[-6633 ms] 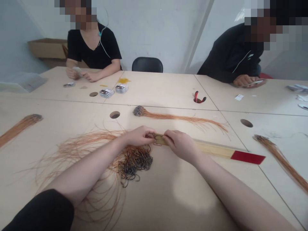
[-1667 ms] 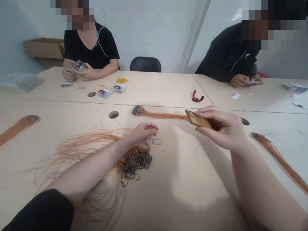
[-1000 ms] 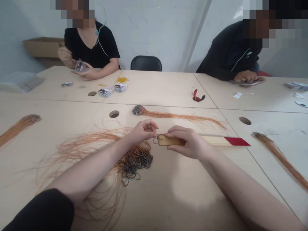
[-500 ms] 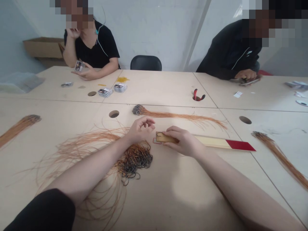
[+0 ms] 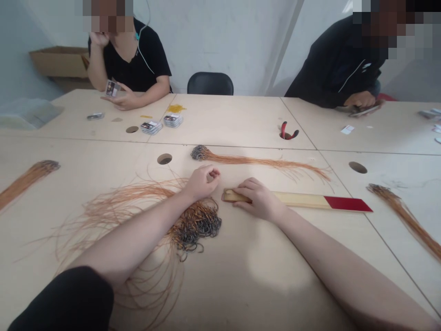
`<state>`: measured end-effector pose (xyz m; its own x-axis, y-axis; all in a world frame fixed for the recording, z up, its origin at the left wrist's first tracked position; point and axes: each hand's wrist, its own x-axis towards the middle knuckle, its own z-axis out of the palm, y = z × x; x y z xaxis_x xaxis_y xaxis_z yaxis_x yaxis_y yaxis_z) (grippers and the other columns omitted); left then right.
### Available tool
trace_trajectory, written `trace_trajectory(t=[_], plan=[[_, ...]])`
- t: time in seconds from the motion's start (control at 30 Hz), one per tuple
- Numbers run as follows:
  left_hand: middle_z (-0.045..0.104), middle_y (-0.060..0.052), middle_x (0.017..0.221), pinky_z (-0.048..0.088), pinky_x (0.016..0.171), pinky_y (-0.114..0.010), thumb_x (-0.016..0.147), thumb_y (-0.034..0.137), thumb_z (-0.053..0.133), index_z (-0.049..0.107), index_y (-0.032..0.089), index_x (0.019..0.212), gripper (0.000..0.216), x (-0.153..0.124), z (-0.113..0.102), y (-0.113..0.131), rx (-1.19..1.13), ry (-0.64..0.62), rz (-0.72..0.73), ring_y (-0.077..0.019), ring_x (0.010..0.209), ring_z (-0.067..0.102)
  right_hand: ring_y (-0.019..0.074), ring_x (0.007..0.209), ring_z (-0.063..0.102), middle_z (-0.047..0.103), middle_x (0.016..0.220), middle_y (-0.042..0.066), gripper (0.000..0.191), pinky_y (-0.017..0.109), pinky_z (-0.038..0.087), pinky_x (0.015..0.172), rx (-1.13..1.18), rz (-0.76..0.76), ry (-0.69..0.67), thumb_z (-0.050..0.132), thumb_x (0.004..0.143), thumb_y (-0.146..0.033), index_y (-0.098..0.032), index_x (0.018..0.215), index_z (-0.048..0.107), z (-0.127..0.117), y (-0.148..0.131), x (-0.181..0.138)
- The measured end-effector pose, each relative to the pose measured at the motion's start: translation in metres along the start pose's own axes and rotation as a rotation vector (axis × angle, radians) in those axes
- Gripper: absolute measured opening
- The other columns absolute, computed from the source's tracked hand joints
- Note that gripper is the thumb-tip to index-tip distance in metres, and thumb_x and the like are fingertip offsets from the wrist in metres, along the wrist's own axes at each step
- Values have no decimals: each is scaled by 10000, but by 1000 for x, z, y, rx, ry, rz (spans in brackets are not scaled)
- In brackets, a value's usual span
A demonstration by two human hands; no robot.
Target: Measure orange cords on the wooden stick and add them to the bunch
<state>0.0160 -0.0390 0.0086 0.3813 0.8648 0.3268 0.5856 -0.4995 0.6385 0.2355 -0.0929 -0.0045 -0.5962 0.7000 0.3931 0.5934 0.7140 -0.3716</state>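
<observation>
My left hand (image 5: 204,180) hovers over the table with its fingertips curled together in a pinch. Whatever may be in that pinch is too small to make out. Below its wrist lies a pile of dark fish hooks (image 5: 201,227), with loose orange lines (image 5: 117,202) fanning out to the left under my forearm. My right hand (image 5: 257,198) grips the left end of a long, flat wooden strip (image 5: 299,199), thumb and fingers along its sides. The strip lies on the table and has a red far end (image 5: 347,203).
Behind my hands lies a bundle of hooks (image 5: 199,152) with orange lines. More bundles lie at left (image 5: 31,179) and right (image 5: 396,207). Red-handled pliers (image 5: 288,131) stand in a table hole. Two people sit opposite, near stacked small boxes (image 5: 150,127).
My left fingers have closed from a loose curl into a pinch. My right hand stays on the strip, whose end now covers most of the small outlined rectangle. The view has shifted slightly.
</observation>
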Motion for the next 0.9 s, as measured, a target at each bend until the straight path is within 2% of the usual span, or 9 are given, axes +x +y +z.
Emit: trace_trajectory(t=[0.27, 0.4, 0.53, 0.9], plan=[[645, -7, 749, 435, 620, -228, 744, 213, 537, 616, 157, 792, 108, 2, 0, 0, 17, -17, -38, -107, 632, 542, 230, 943, 494, 586, 956, 99, 359, 389, 446, 836, -78, -3, -42, 543, 845, -412, -167, 1105, 571, 0, -2, 0], [646, -10, 748, 435, 609, -226, 742, 215, 535, 617, 157, 791, 112, 2, 1, -1, 25, -26, -43, -104, 616, 535, 229, 914, 496, 580, 906, 102, 277, 383, 446, 812, -98, 18, -46, 507, 867, -381, -152, 1009, 568, 0, -6, 1], [648, -9, 754, 438, 610, -226, 741, 218, 534, 615, 158, 796, 114, 2, 1, -1, 27, -34, -46, -103, 613, 535, 224, 892, 513, 582, 870, 103, 193, 378, 454, 787, -76, 23, -18, 489, 877, -332, -156, 906, 562, 1, -7, 2], [647, -16, 745, 455, 634, -242, 735, 219, 531, 611, 156, 790, 116, 1, 1, -1, 31, -31, -52, -110, 613, 540, 203, 938, 540, 622, 953, 91, 199, 367, 478, 836, 0, -67, 51, 457, 890, -223, -167, 918, 647, 2, -6, 3]])
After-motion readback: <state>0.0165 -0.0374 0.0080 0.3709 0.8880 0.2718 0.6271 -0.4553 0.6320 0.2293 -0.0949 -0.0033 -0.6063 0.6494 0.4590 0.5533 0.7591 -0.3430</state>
